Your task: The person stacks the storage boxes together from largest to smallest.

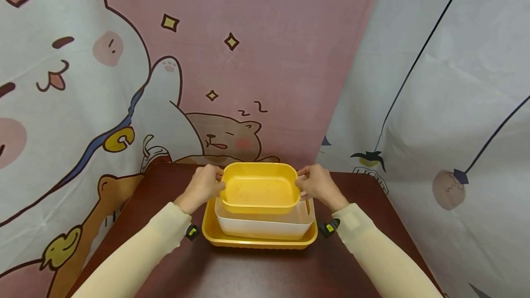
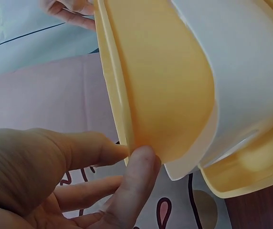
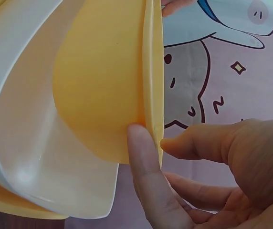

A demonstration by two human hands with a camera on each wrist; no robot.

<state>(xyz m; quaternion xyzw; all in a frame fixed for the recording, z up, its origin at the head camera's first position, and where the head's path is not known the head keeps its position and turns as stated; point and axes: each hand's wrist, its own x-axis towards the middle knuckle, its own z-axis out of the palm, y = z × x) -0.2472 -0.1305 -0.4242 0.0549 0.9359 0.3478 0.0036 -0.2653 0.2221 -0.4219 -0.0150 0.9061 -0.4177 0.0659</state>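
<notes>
A small yellow tray (image 1: 260,190) is held over a white bin (image 1: 265,229), overlapping its top in the head view. My left hand (image 1: 204,186) pinches the tray's left rim between thumb and finger; the left wrist view shows the fingertips (image 2: 143,160) on the rim. On the opposite end my right hand (image 1: 320,185) pinches the rim the same way, its fingertips (image 3: 141,138) against the outer wall in the right wrist view. The white bin sits inside a larger yellow tray (image 1: 258,243), which rests on the table.
The dark red-brown table (image 1: 252,272) spreads around the stacked containers. Behind it hangs a pink cartoon-printed cloth (image 1: 285,59), with a pale printed cloth (image 1: 434,118) on the right. Black wrist devices (image 1: 330,227) are strapped at both wrists.
</notes>
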